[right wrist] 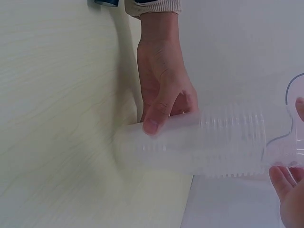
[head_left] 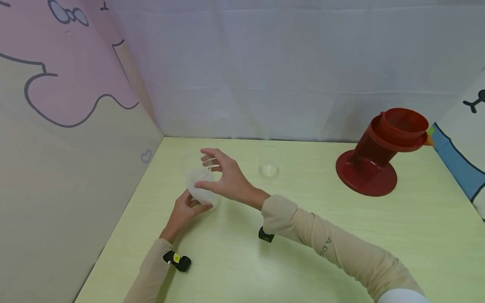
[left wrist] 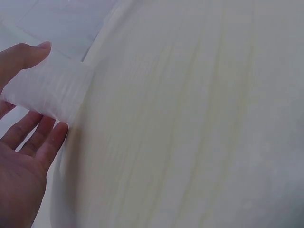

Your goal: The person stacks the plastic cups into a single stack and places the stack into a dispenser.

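A stack of clear plastic cups (right wrist: 228, 142) stands on the pale table at the left. My left hand (head_left: 185, 212) grips it low down, with thumb and fingers on opposite sides near the base. At the top of the stack my right hand (head_left: 231, 176) curls its thumb and fingers round the uppermost cup (right wrist: 280, 149). In the right wrist view that cup sticks out well past the ribbed rims of the others. The left wrist view shows the left hand's thumb and fingers around the cup wall. One single clear cup (head_left: 270, 168) stands upright to the right of the hands.
At the back right stands a red holder (head_left: 373, 155) with a wide round foot and cup-like red openings on top. A white curtain-like wall (head_left: 284, 71) closes off the back edge of the table (head_left: 303, 269). A printed wall (head_left: 75, 168) rises along the left.
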Action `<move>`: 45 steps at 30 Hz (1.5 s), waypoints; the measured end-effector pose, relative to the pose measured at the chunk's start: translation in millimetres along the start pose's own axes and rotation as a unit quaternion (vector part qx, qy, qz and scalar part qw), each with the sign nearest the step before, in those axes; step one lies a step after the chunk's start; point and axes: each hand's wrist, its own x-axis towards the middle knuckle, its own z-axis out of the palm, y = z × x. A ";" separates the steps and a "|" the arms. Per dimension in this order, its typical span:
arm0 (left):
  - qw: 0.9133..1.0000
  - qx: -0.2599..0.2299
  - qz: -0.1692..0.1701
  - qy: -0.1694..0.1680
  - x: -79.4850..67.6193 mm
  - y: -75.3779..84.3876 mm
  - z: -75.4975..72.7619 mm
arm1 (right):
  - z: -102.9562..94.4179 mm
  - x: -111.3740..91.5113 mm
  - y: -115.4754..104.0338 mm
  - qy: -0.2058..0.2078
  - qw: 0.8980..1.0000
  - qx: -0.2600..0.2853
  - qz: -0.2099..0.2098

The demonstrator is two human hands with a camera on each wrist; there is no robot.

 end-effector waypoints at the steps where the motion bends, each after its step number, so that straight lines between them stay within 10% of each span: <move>1: 1.000 0.001 -0.001 -0.001 -1.2 4.0 0.0 | -0.5 -0.5 -1.7 0.000 1.000 0.002 0.002; 9: 1.000 0.017 -0.005 -0.008 -4.6 18.0 0.8 | -6.7 -6.6 -27.1 0.003 1.000 0.027 0.009; 29: 1.000 -0.005 0.008 -0.009 -5.0 17.4 1.9 | 1.7 -7.8 6.2 -0.005 1.000 -0.022 0.003; 45: 1.000 0.003 0.021 0.012 5.9 -17.0 1.9 | 1.9 -10.7 9.8 -0.017 0.996 -0.082 0.011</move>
